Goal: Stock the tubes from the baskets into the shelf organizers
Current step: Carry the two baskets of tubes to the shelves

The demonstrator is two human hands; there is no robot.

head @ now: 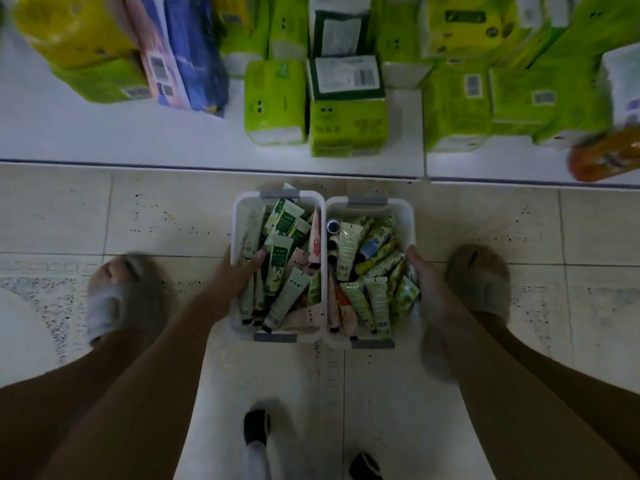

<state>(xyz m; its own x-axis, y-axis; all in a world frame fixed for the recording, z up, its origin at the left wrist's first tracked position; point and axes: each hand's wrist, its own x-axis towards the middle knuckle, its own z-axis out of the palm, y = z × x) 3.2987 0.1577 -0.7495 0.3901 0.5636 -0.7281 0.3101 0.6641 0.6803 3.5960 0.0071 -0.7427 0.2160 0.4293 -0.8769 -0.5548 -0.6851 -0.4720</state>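
Observation:
Two white plastic baskets stand side by side on the tiled floor between my feet. The left basket point(239, 216) holds several green, white and pink tubes point(282, 251). The right basket point(403, 216) is filled with green and yellow patterned tubes point(377, 268). My left hand point(232, 277) grips the left basket's outer wall, thumb over the rim and touching a tube. My right hand point(427, 282) clasps the right basket's outer wall. No shelf organizers are in view.
A low white shelf point(173, 140) runs across the top, stacked with green, yellow, pink and blue tissue packs point(346, 109). An orange pack point(606, 157) lies at its right edge. My slippered feet point(121, 292) flank the baskets. Two small dark objects point(256, 427) lie on the floor below.

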